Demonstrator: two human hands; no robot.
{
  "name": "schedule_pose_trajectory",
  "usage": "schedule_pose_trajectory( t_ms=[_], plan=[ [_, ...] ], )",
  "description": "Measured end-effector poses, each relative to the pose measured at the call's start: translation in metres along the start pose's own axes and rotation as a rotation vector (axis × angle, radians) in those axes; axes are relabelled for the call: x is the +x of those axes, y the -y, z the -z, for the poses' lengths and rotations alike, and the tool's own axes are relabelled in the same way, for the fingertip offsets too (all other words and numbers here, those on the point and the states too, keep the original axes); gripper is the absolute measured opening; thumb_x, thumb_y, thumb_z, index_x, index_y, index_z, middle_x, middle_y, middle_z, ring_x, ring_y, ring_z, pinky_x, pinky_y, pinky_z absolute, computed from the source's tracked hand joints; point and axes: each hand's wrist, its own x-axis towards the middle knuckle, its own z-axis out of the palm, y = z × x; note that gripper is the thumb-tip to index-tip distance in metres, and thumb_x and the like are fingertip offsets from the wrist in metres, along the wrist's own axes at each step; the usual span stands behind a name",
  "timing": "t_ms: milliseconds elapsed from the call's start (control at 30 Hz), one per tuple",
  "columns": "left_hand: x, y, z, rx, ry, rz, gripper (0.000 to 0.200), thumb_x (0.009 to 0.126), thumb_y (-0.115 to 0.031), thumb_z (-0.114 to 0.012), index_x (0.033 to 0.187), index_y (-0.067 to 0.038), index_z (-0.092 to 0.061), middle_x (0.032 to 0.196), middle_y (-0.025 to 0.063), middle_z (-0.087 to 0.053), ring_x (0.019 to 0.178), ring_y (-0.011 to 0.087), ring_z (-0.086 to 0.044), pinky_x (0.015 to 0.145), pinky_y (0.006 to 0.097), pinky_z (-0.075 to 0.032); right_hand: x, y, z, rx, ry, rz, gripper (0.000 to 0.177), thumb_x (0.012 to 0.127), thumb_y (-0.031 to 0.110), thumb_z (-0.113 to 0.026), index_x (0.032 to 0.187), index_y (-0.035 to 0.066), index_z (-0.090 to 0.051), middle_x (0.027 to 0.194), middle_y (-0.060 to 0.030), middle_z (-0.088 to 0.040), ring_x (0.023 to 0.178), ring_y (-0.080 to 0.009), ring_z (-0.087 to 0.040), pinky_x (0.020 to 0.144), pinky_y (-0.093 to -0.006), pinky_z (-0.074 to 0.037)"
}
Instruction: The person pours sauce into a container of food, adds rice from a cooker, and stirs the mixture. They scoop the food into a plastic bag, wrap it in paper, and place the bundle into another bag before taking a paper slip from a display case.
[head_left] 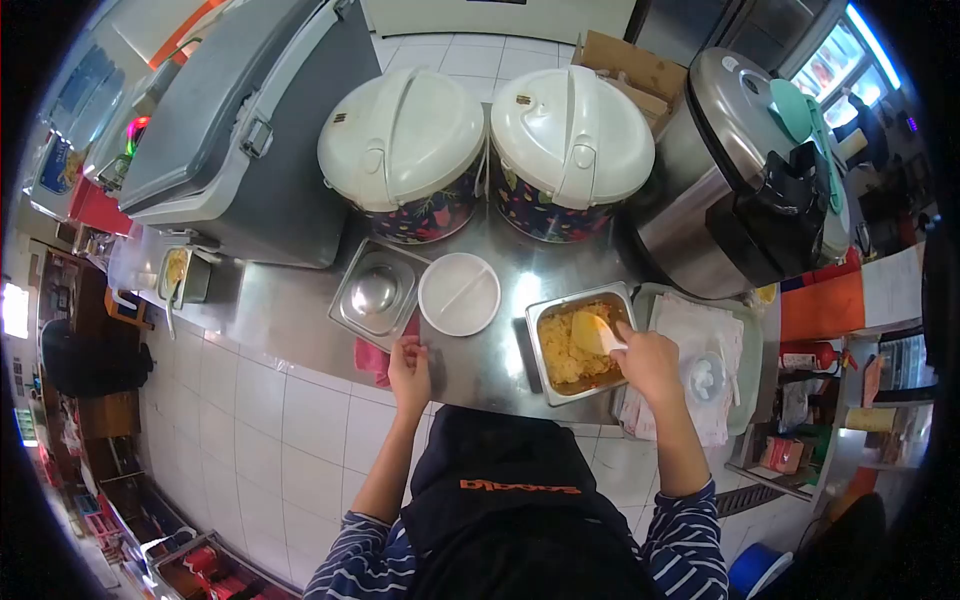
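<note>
The right hand (pixel 648 362), at about four o'clock from the middle of the tabletop (pixel 480 365), is closed around the handle of a pale rice paddle (pixel 592 332). The paddle's blade lies in the yellow rice (pixel 562 358) inside a steel pan (pixel 533 352). The left hand (pixel 409 368), at seven o'clock, rests loosely open on the tabletop's near edge, gripping nothing and touching a pink cloth (pixel 368 358). A white divided plate (pixel 459 293) sits just beyond it at twelve o'clock, beside a lidded steel container (pixel 374 293) at eleven. Two white-lidded rice cookers (pixel 400 140) stand farther back.
</note>
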Motion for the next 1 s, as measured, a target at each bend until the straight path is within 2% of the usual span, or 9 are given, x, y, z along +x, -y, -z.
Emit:
schedule_pose_trajectory(
  t_ms=[400, 467, 533, 600, 733, 767, 867, 967, 1000],
  plan=[
    [-0.027, 0.013, -0.015, -0.033, 0.044, -0.075, 0.024, 0.077, -0.003, -0.055, 0.101, -0.003, -0.048, 0.082, 0.0078, -0.054, 0.069, 0.0134, -0.053, 0.061, 0.026, -0.043, -0.041, -0.042, -0.007, 0.475, -0.19, -0.078, 0.025, 0.07, 0.011, -0.063, 0.094, 0.008, -0.063, 0.084, -0.0154, -0.063, 0.08, -0.0298, -0.06, 0.072, -0.0341, -0.046],
    [-0.025, -0.01, -0.01, 0.0, 0.084, 0.055, 0.026, 0.077, -0.003, -0.055, 0.102, -0.003, -0.048, 0.084, 0.0087, -0.054, 0.071, 0.0151, -0.054, 0.061, 0.0272, -0.043, -0.039, -0.04, -0.012, 0.641, -0.142, -0.13, 0.029, 0.069, 0.009, -0.064, 0.097, 0.006, -0.062, 0.086, -0.0154, -0.063, 0.08, -0.0287, -0.061, 0.073, -0.033, -0.046],
    [-0.024, -0.014, -0.02, 0.058, 0.06, -0.053, 0.026, 0.077, -0.003, -0.054, 0.103, -0.003, -0.048, 0.085, 0.0095, -0.054, 0.074, 0.0164, -0.054, 0.062, 0.0282, -0.044, -0.033, -0.044, -0.036, 0.831, -0.323, -0.148, 0.038, 0.068, 0.006, -0.064, 0.105, 0.003, -0.058, 0.093, -0.0151, -0.062, 0.084, -0.027, -0.06, 0.075, -0.0335, -0.046],
    [-0.019, -0.013, -0.022, 0.033, 0.049, -0.138, 0.025, 0.078, -0.003, -0.053, 0.102, -0.002, -0.048, 0.088, 0.0101, -0.054, 0.081, 0.0178, -0.054, 0.069, 0.0289, -0.044, -0.034, -0.032, -0.037, 0.715, -0.653, -0.072, 0.046, 0.068, 0.0, -0.063, 0.112, 0.005, -0.052, 0.102, -0.0131, -0.055, 0.097, -0.024, -0.052, 0.086, -0.0345, -0.039],
    [-0.016, 0.02, -0.02, -0.122, 0.138, -0.088, 0.029, 0.078, -0.002, -0.051, 0.107, -0.001, -0.045, 0.087, 0.0075, -0.05, 0.08, 0.0158, -0.051, 0.072, 0.0261, -0.043, -0.051, -0.03, -0.031, 0.655, -0.828, -0.146, 0.012, 0.067, 0.008, -0.065, 0.071, 0.004, -0.055, 0.093, -0.0131, -0.055, 0.092, -0.0301, -0.049, 0.082, -0.0376, -0.038],
    [-0.016, 0.024, -0.02, -0.211, 0.158, -0.056, 0.03, 0.078, -0.002, -0.051, 0.107, -0.001, -0.044, 0.086, 0.0071, -0.049, 0.079, 0.0148, -0.05, 0.071, 0.0248, -0.042, -0.057, -0.032, -0.027, 0.685, -0.836, -0.098, 0.012, 0.07, 0.007, -0.064, 0.068, 0.002, -0.053, 0.084, -0.0106, -0.056, 0.085, -0.0267, -0.052, 0.078, -0.0344, -0.04],
    [-0.013, 0.046, -0.017, -0.169, 0.214, -0.023, 0.033, 0.077, -0.002, -0.051, 0.109, 0.0, -0.043, 0.087, 0.0066, -0.048, 0.076, 0.0125, -0.05, 0.068, 0.0222, -0.042, -0.064, -0.01, -0.001, 1.453, -0.35, 0.29, 0.016, 0.08, 0.017, -0.06, 0.085, 0.001, -0.06, 0.08, -0.0055, -0.06, 0.077, -0.0118, -0.056, 0.07, -0.0263, -0.044],
    [0.004, 0.099, -0.03, -0.266, 0.234, -0.257, 0.03, 0.078, -0.002, -0.049, 0.108, 0.0, -0.042, 0.086, 0.0059, -0.047, 0.072, 0.0099, -0.048, 0.063, 0.0198, -0.04, -0.073, 0.065, 0.078, 1.256, -0.039, 0.94, 0.015, 0.074, 0.017, -0.059, 0.08, 0.003, -0.058, 0.077, -0.0089, -0.06, 0.072, -0.0186, -0.058, 0.065, -0.0289, -0.044],
    [0.006, 0.09, -0.039, -0.329, 0.217, -0.071, 0.027, 0.08, 0.0, -0.047, 0.106, -0.001, -0.042, 0.087, 0.0055, -0.046, 0.069, 0.0091, -0.047, 0.06, 0.0198, -0.039, -0.081, 0.096, 0.09, 1.267, 0.065, 1.169, 0.015, 0.075, 0.018, -0.059, 0.081, 0.005, -0.058, 0.076, -0.0101, -0.059, 0.071, -0.0197, -0.058, 0.063, -0.0297, -0.044]
  ],
)
